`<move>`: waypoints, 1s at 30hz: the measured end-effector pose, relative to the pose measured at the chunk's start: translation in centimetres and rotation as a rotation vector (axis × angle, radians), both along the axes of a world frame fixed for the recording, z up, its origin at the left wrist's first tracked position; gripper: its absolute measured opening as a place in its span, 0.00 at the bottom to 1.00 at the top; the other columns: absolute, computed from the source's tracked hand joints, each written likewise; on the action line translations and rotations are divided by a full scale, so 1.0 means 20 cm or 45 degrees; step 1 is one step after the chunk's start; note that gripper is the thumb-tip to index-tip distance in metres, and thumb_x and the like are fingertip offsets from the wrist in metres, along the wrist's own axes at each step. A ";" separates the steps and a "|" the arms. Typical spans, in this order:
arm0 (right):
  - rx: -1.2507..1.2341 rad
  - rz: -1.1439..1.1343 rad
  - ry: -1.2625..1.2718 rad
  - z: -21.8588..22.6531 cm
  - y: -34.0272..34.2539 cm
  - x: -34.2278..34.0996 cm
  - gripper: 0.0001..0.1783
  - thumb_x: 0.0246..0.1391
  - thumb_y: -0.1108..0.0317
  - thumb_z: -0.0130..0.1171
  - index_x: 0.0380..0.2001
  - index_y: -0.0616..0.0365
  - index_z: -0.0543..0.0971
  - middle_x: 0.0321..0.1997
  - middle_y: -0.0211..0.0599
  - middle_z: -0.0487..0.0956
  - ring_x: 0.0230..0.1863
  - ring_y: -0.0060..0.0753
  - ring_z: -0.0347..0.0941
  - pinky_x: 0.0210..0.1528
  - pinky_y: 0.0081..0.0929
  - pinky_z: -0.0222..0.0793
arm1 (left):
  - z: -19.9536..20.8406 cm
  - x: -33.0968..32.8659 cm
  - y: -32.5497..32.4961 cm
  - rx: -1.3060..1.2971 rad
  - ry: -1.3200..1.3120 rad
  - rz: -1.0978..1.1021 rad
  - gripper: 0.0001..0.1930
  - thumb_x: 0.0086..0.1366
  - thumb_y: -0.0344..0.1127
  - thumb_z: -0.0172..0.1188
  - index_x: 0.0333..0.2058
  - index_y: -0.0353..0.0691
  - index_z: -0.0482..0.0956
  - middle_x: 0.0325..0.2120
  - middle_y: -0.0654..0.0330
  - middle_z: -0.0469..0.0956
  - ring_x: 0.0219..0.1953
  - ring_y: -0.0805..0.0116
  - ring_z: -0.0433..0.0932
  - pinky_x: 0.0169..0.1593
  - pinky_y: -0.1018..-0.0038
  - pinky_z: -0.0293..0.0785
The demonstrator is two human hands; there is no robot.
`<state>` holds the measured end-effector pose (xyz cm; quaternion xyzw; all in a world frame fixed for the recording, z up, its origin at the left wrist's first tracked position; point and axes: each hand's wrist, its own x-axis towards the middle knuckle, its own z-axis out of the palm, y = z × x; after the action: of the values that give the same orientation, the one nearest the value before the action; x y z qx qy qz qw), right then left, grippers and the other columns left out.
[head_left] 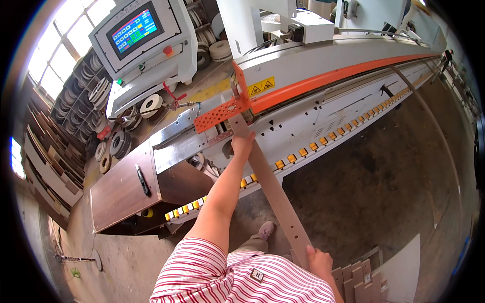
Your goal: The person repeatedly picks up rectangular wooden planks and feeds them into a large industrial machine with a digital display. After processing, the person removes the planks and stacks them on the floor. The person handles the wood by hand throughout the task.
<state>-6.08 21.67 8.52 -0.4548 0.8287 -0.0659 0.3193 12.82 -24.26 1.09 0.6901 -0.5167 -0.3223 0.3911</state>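
Note:
A long, narrow wooden board [275,189] with small drilled holes slants from the machine's infeed down toward my body. Its far end lies beside the orange perforated guard [221,115] of the edge banding machine [323,83]. My left hand [242,146] grips the board near that end, its fingers mostly hidden behind my hand. Close to my body, my right hand [319,260] is closed round the board's near end, thumb on top. Along the machine's front edge runs a row of yellow rollers [303,152], which the board crosses.
A control panel with a lit screen [135,31] stands at the upper left. On the brown cabinet [118,194] lies a utility knife [143,180]. Rolls of edge banding [151,104] sit beyond it. Several cut boards [357,283] stand at the lower right. Long panels [53,156] lean at far left.

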 end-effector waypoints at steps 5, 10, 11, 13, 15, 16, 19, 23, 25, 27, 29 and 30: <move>-0.046 -0.023 0.023 0.00 -0.03 -0.10 0.37 0.65 0.39 0.38 0.30 0.64 0.81 0.28 0.62 0.79 0.35 0.68 0.77 0.40 0.56 0.71 | 0.00 -0.11 -0.04 -0.014 0.016 0.044 0.30 0.50 0.51 0.71 0.42 0.29 0.79 0.39 0.41 0.81 0.45 0.44 0.80 0.48 0.57 0.75; -0.103 -0.059 0.099 -0.01 -0.08 -0.27 0.37 0.65 0.40 0.38 0.29 0.64 0.82 0.28 0.64 0.78 0.35 0.68 0.76 0.40 0.56 0.71 | -0.08 -0.30 -0.13 -0.055 -0.060 0.058 0.31 0.49 0.52 0.71 0.41 0.29 0.78 0.40 0.40 0.80 0.45 0.42 0.79 0.48 0.55 0.75; -0.140 -0.051 0.142 0.00 -0.09 -0.30 0.37 0.65 0.40 0.38 0.28 0.64 0.82 0.28 0.64 0.78 0.35 0.67 0.76 0.40 0.57 0.71 | -0.11 -0.34 -0.16 -0.065 -0.130 -0.010 0.30 0.51 0.53 0.69 0.42 0.31 0.78 0.41 0.41 0.80 0.45 0.42 0.79 0.47 0.54 0.75; -0.178 -0.084 0.196 0.00 -0.13 -0.38 0.37 0.65 0.40 0.38 0.28 0.63 0.83 0.28 0.63 0.79 0.35 0.66 0.77 0.40 0.56 0.71 | -0.19 -0.44 -0.23 -0.136 -0.267 -0.112 0.29 0.54 0.55 0.64 0.43 0.33 0.78 0.41 0.42 0.80 0.44 0.42 0.79 0.46 0.54 0.75; -0.247 -0.147 0.243 0.00 -0.16 -0.43 0.37 0.65 0.39 0.38 0.28 0.62 0.82 0.28 0.61 0.79 0.34 0.64 0.77 0.40 0.55 0.72 | -0.23 -0.46 -0.34 -0.418 -0.782 -0.440 0.21 0.64 0.49 0.54 0.45 0.37 0.77 0.43 0.44 0.78 0.45 0.43 0.77 0.48 0.55 0.73; -0.190 -0.185 0.274 -0.01 -0.17 -0.44 0.34 0.65 0.41 0.39 0.34 0.62 0.81 0.29 0.59 0.80 0.34 0.63 0.77 0.40 0.53 0.72 | -0.22 -0.47 -0.39 -0.715 -1.144 -0.658 0.17 0.69 0.45 0.48 0.46 0.39 0.75 0.43 0.45 0.77 0.44 0.43 0.77 0.47 0.55 0.73; -0.795 -0.242 0.514 -0.08 -0.07 -0.38 0.14 0.56 0.63 0.57 0.42 0.60 0.76 0.47 0.47 0.77 0.51 0.51 0.71 0.52 0.44 0.68 | -0.18 -0.47 -0.43 -0.170 -0.716 -1.003 0.27 0.68 0.63 0.45 0.33 0.43 0.75 0.28 0.56 0.72 0.29 0.59 0.74 0.29 0.59 0.70; -0.746 0.049 0.344 -0.31 0.45 -0.08 0.22 0.47 0.71 0.58 0.49 0.59 0.73 0.52 0.43 0.73 0.56 0.49 0.68 0.59 0.42 0.64 | -0.04 -0.43 0.00 -0.535 -0.261 -0.912 0.20 0.65 0.48 0.57 0.39 0.34 0.66 0.26 0.56 0.71 0.30 0.63 0.73 0.35 0.67 0.71; -0.536 -0.102 0.355 -0.50 0.69 0.01 0.26 0.45 0.72 0.59 0.51 0.59 0.72 0.54 0.43 0.71 0.57 0.48 0.66 0.60 0.41 0.63 | 0.00 -0.37 0.35 -0.705 -0.119 -0.959 0.23 0.65 0.33 0.61 0.55 0.35 0.64 0.37 0.54 0.74 0.36 0.64 0.74 0.42 0.68 0.73; -0.278 -0.277 0.409 -0.68 0.87 -0.01 0.28 0.44 0.72 0.59 0.53 0.59 0.70 0.56 0.42 0.68 0.58 0.47 0.65 0.62 0.41 0.62 | -0.01 -0.34 0.68 -0.637 -0.132 -1.048 0.20 0.66 0.31 0.59 0.54 0.37 0.65 0.37 0.58 0.72 0.35 0.67 0.71 0.42 0.71 0.72; 0.038 -0.521 0.517 -0.82 1.03 -0.10 0.31 0.43 0.72 0.60 0.55 0.59 0.69 0.58 0.41 0.67 0.59 0.46 0.64 0.62 0.40 0.62 | -0.05 -0.26 0.98 -0.285 -0.106 -1.261 0.18 0.66 0.30 0.57 0.53 0.38 0.65 0.35 0.59 0.72 0.33 0.69 0.71 0.41 0.73 0.72; -0.041 -0.501 0.520 -0.86 1.09 -0.16 0.31 0.43 0.72 0.60 0.55 0.59 0.69 0.59 0.41 0.66 0.60 0.46 0.64 0.63 0.41 0.61 | -0.07 -0.24 1.10 -0.149 -0.165 -1.333 0.17 0.66 0.30 0.57 0.52 0.38 0.66 0.35 0.59 0.72 0.34 0.70 0.72 0.41 0.73 0.71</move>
<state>-9.29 43.46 -8.70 -0.2942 0.9471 -0.0469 0.1195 8.07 -2.25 -0.38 0.3355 -0.8323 -0.4015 0.1830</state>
